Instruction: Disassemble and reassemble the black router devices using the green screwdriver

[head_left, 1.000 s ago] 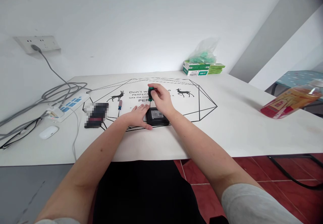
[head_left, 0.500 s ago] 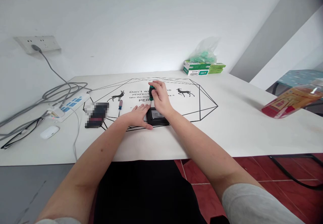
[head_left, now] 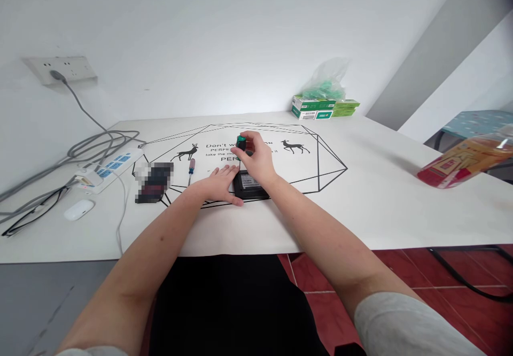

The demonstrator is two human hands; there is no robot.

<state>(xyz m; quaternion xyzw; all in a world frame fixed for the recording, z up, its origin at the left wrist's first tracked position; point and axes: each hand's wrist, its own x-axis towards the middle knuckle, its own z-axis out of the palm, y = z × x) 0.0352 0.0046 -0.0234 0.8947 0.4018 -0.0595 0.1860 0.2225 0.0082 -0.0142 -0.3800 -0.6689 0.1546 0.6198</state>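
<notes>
A screwdriver (head_left: pixel 241 142) with a black and green handle stands upright in my right hand (head_left: pixel 258 157), held between thumb and fingers. Its thin shaft points down at the far left corner of a black rectangular device (head_left: pixel 255 193) with a pale label on its upper face; the tip is too small to make out. Against the device's left side lies my left hand (head_left: pixel 219 186), flat, with fingers stretched out and the thumb spread along the near corner. My right hand covers part of the device's far side.
Left of my hands are a second screwdriver (head_left: pixel 191 169), a partly pixelated dark item (head_left: pixel 158 183), a white mouse-shaped case (head_left: pixel 79 210) and a power strip (head_left: pixel 114 169) with tangled cables. Green and white boxes (head_left: pixel 313 107) stand at the back, an orange-red bottle (head_left: pixel 457 163) at right.
My right hand's fingers have shifted around the screwdriver handle, and more of its green top shows. The left hand and the device stay in place.
</notes>
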